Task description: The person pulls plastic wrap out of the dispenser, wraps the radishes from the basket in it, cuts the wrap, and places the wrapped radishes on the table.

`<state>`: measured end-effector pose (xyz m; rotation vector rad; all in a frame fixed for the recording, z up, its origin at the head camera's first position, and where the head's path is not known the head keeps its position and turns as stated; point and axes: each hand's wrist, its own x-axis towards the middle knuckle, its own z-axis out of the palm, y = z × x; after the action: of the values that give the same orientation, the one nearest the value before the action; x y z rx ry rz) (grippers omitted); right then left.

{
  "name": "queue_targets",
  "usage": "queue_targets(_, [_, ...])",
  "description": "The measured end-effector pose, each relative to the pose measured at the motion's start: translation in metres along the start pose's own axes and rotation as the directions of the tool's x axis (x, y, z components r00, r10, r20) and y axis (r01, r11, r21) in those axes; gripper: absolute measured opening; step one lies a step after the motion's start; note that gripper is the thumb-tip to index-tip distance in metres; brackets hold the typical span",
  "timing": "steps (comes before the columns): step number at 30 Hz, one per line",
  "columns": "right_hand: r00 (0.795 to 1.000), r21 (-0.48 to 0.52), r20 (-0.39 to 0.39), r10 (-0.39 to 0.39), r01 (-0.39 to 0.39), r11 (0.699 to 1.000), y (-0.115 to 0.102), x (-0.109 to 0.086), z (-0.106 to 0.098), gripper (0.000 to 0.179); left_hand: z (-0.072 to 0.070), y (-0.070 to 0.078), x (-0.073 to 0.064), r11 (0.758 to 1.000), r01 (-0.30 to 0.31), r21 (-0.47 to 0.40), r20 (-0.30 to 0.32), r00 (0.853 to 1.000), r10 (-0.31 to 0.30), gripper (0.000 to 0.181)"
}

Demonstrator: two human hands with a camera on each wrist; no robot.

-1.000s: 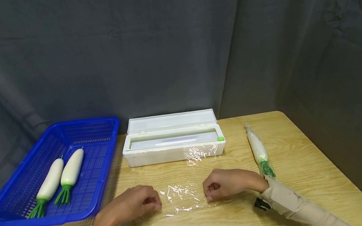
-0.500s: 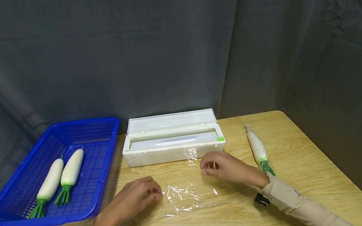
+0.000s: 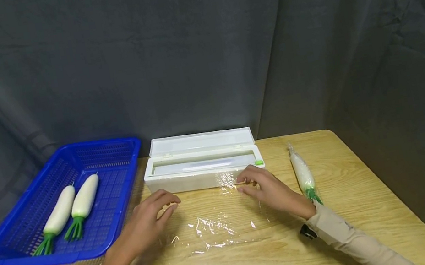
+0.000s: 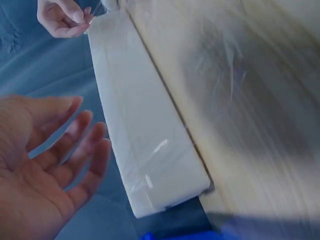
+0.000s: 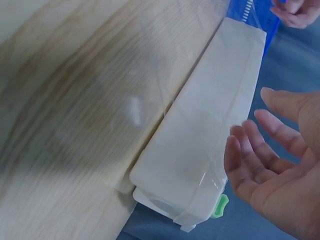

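Note:
A clear sheet of cling film (image 3: 216, 229) lies on the wooden table, reaching from the front of a white film dispenser (image 3: 187, 183) with its lid raised. My left hand (image 3: 148, 220) hovers near the dispenser's front left, fingers loosely bent and holding nothing. Close to the front right corner is my right hand (image 3: 269, 190), its fingers (image 5: 250, 155) relaxed with nothing between them. In the right wrist view a green slider (image 5: 220, 206) sticks out at the dispenser's end. The film's edges are too transparent to trace.
On the left stands a blue basket (image 3: 128, 194) with two white radishes (image 3: 85, 196) in it. A film-wrapped radish (image 3: 303, 173) lies on the table (image 3: 376, 217) at the right. Grey curtains (image 3: 199, 51) hang behind and at the sides.
Both hands have let go of the film's near edge and moved forward toward the dispenser, the right first. Their fingers have loosened. The film now lies on the table.

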<state>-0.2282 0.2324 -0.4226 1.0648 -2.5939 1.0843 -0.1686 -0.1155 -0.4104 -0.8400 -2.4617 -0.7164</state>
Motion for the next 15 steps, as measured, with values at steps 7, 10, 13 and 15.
queue_targets(7, [1.0, -0.064, -0.03, -0.006, 0.005, 0.998, 0.001, 0.0, -0.003, 0.021, -0.016, -0.002, 0.003, 0.998, -0.044, 0.041, -0.138, 0.989, 0.049, 0.028])
queue_targets(10, [0.998, -0.1, -0.058, -0.02, 0.014, 0.995, 0.001, 0.0, -0.003, 0.021, -0.026, -0.003, 0.004, 0.998, -0.015, 0.061, -0.139, 0.99, 0.023, 0.029])
queue_targets(13, [0.996, -0.134, -0.085, -0.036, 0.024, 0.991, 0.004, 0.002, -0.004, 0.022, -0.035, -0.006, 0.004, 0.995, -0.009, 0.099, -0.15, 0.988, 0.024, 0.029])
queue_targets(15, [0.993, -0.147, -0.104, -0.049, 0.034, 0.989, 0.006, 0.003, -0.006, 0.023, -0.04, -0.009, 0.004, 0.991, -0.025, 0.13, -0.169, 0.984, 0.048, 0.029])
